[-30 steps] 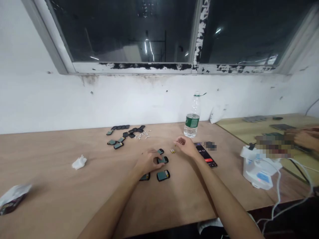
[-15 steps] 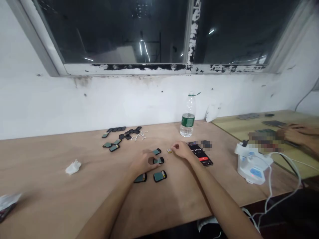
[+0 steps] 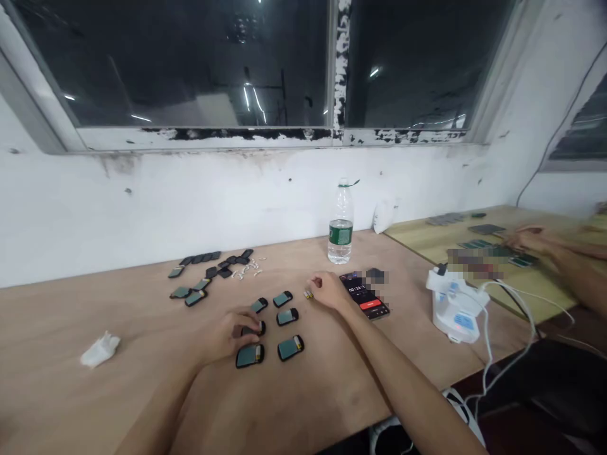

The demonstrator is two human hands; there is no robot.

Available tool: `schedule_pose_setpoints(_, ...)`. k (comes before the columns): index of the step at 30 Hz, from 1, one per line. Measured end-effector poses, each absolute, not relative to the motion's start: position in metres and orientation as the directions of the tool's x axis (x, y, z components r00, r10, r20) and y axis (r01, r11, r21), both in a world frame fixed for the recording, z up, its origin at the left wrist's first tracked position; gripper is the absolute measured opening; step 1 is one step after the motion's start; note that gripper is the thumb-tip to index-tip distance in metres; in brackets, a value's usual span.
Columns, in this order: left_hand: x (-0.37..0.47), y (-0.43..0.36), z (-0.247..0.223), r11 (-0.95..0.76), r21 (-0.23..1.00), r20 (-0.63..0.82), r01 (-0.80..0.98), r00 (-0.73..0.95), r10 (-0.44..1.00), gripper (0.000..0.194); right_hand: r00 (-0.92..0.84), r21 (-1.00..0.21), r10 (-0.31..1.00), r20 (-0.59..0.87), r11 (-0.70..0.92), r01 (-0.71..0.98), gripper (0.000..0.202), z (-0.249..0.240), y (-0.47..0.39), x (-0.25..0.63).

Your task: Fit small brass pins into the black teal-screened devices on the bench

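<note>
My left hand has its thumb and fingers around the sides of a small black device lying on the table. Beside it lie more black devices with grey-green faces: one just behind, one in front, and others to the right. My right hand rests near the phone with its fingers curled and pinched together; whatever they hold is too small to make out. Small yellow-and-white pieces lie at its fingertips.
A phone and a water bottle stand right of centre. Black parts and white bits lie at the back. Crumpled tissue is left; a white device with cables and another person's hand are right.
The view has turned right. My left hand has moved left from one device to another, leaving the first on the table. My right hand stays near the small yellow-and-white pieces.
</note>
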State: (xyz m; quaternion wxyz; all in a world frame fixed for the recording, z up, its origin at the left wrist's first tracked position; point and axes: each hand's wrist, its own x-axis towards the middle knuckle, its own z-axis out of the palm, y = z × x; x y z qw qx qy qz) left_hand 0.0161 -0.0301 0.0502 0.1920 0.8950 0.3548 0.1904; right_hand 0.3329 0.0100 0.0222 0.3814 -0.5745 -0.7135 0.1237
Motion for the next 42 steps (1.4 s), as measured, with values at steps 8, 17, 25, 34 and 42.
schedule_pose_setpoints(8, 0.005, -0.026, 0.042, -0.649, 0.476, 0.208, 0.594, 0.641, 0.739, 0.019, -0.179, -0.599, 0.856, 0.485, 0.475, 0.645, 0.023, 0.026, -0.001, 0.315)
schedule_pose_setpoints(17, 0.013, -0.026, 0.035, -0.683, 0.431, 0.394, 0.59, 0.558, 0.73, 0.013, -0.357, -0.641, 0.796, 0.489, 0.606, 0.471, 0.014, 0.035, -0.02, 0.293)
schedule_pose_setpoints(25, 0.041, -0.04, 0.032, -0.798, 0.372, 0.571, 0.475, 0.561, 0.6, 0.007, -0.528, -0.71, 0.746, 0.404, 0.621, 0.333, 0.021, 0.033, -0.039, 0.277)
schedule_pose_setpoints(34, 0.039, -0.042, 0.025, -0.781, 0.388, 0.563, 0.488, 0.546, 0.621, 0.007, -0.475, -0.799, 0.805, 0.356, 0.526, 0.292, 0.02, 0.03, -0.037, 0.274)
schedule_pose_setpoints(42, 0.042, -0.045, 0.029, -0.793, 0.361, 0.594, 0.491, 0.534, 0.601, 0.006, -0.444, -0.864, 0.845, 0.299, 0.437, 0.25, 0.023, 0.03, -0.036, 0.273)
